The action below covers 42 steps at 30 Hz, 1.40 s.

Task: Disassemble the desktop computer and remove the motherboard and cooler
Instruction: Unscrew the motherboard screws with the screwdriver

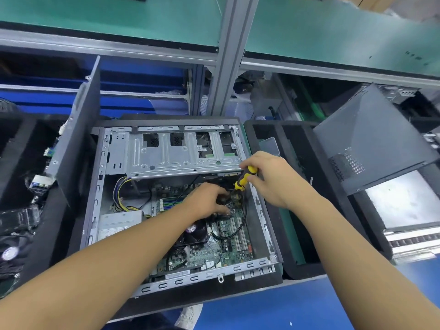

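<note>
Working a screwdriver inside our opened desktop computer case.
Our right hand grasps the glossy yellow-and-black handle, shaft pointing down at the far edge of the green motherboard, which lies flat in the grey stamped sheet-metal shell. Our left hand curls onto a dark part there; we cannot tell whether it grips. The round black cooler sits mid-board, its sticker unreadable.

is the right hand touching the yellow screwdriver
Touching. The head view shows the right hand with its fingers curled round the handle of the yellow screwdriver, above the open computer case.
</note>
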Motion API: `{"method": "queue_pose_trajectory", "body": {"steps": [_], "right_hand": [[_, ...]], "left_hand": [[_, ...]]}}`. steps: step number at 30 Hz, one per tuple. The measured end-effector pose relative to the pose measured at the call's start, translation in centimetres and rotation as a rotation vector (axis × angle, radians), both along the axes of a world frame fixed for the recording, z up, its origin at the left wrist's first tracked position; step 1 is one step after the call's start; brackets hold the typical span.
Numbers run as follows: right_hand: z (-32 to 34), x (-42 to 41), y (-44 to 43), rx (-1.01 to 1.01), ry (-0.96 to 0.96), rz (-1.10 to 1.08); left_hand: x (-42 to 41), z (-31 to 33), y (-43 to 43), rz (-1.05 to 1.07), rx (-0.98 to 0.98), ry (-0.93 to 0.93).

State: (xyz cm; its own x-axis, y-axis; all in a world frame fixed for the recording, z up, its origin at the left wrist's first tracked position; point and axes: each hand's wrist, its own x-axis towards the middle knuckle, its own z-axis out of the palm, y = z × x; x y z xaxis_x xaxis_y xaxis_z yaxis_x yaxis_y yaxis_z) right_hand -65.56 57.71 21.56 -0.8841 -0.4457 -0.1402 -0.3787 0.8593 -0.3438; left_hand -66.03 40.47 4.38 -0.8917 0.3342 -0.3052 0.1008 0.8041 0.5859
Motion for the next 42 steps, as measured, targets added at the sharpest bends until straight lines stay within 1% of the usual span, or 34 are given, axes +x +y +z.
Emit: {"method": "queue_pose_trajectory", "body": {"steps": [4, 8, 11, 14, 17, 21, 26, 29, 32, 33, 35, 37, 39, 40, 41, 42], "right_hand": [[0.7, 0.3, 0.0, -0.004, 0.009, 0.003], [1.4, 0.9, 0.7, -0.07, 0.051, -0.022], [1.9, 1.6, 1.6, -0.107, 0.077, -0.035], [2.3, 2.3, 2.7, -0.151, 0.086, -0.053], [2.4, 2.8, 3.5, -0.18, 0.101, -0.078], [2.1, 3.1, 4.2, -0.201, 0.076, -0.081], [1.6, 3.0, 4.7, -0.187, 0.059, -0.065], [1.3, 2.7, 4.9, -0.211, 0.061, -0.062], [0.8, 2.2, 4.6, -0.246, 0.063, -0.063], [0.7, 2.1, 4.3, -0.266, 0.065, -0.061], [0.5, 1.8, 3.4, -0.311, 0.08, -0.061], [0.5, 1.6, 2.5, -0.381, 0.114, -0.086], [0.7, 1.4, 2.1, -0.467, 0.151, -0.163], [0.8, 1.2, 2.1, -0.505, 0.178, -0.214], [0.9, 1.0, 2.3, -0.539, 0.213, -0.271], [1.1, 0.8, 2.6, -0.569, 0.256, -0.336]], "left_hand": [[0.3, 0.1, 0.5, 0.01, -0.053, 0.042], [0.9, 0.4, 2.6, 0.073, -0.227, 0.185], [1.5, 0.3, 4.4, 0.155, -0.35, 0.204], [1.6, 0.0, 5.6, 0.194, -0.431, 0.232], [1.5, -0.1, 6.6, 0.217, -0.464, 0.237], [1.4, -0.3, 7.4, 0.277, -0.456, 0.199], [1.1, -0.5, 7.3, 0.245, -0.439, 0.206], [1.5, -0.5, 6.8, 0.222, -0.353, 0.235], [1.8, -0.2, 6.1, 0.233, -0.245, 0.211], [1.9, 0.1, 5.9, 0.258, -0.16, 0.18], [1.9, 0.8, 5.3, 0.325, 0.074, 0.093], [1.9, 1.8, 4.6, 0.376, 0.223, 0.024], [1.7, 2.9, 3.7, 0.409, 0.369, -0.108], [1.7, 3.6, 3.2, 0.41, 0.491, -0.193], [1.7, 4.3, 2.8, 0.39, 0.601, -0.267], [1.7, 5.1, 2.6, 0.349, 0.682, -0.297]]}}
